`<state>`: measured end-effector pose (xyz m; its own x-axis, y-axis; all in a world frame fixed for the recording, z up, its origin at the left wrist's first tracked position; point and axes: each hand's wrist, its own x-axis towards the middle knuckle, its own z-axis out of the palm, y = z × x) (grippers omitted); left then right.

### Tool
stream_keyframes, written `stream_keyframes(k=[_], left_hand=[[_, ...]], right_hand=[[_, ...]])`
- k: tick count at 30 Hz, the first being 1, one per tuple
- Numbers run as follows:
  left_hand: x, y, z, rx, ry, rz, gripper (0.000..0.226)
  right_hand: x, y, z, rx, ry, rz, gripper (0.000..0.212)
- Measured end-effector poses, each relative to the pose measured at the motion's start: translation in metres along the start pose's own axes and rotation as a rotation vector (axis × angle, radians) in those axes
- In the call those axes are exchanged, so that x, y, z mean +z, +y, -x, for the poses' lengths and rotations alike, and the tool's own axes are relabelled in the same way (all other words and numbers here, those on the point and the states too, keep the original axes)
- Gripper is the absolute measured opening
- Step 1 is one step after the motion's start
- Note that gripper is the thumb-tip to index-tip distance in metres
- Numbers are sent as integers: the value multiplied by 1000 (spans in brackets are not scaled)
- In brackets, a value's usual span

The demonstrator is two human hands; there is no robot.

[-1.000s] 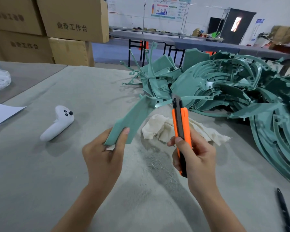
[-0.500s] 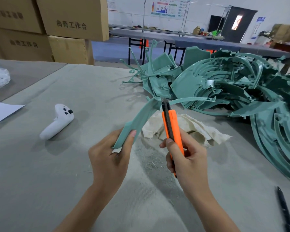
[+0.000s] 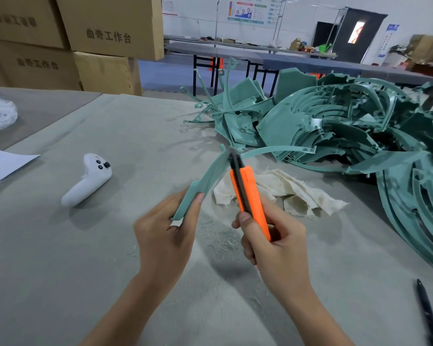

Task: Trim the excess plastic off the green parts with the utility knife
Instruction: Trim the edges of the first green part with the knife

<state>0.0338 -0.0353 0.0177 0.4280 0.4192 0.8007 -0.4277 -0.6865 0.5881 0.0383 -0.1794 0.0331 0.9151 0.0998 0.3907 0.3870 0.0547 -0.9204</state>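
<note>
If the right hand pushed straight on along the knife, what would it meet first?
The green part that the left hand holds: the knife tip in the right hand looks to be at its far end. Depth is unclear.

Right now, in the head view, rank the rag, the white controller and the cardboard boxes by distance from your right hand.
1. Rag, just beyond the right hand.
2. White controller, far to the left.
3. Cardboard boxes, back left.

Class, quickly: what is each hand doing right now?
Left hand: grip closed on the curved green plastic part.
Right hand: grip closed on the orange utility knife.
</note>
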Motion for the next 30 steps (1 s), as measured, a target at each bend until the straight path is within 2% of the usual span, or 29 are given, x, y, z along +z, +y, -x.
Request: stream_keyframes(k=[4,8,13,23,30], left_hand=[[-1,1,-1,-20,7,32,23],[-3,0,-1,-13,14,30,21],[-3,3,-2,9,-8,8,17],[-2,3,-2,64,-23,-29,19],[0,-2,1,29,-22,-78,14]], right_hand=[[0,-1,-1,28,31,-62,12],[-3,3,-7,64,91,-42,28],[-4,7,-7,45,93,5,19],[0,7,-5,9,99,17,17],[1,-3,3,-56,-19,24,11]])
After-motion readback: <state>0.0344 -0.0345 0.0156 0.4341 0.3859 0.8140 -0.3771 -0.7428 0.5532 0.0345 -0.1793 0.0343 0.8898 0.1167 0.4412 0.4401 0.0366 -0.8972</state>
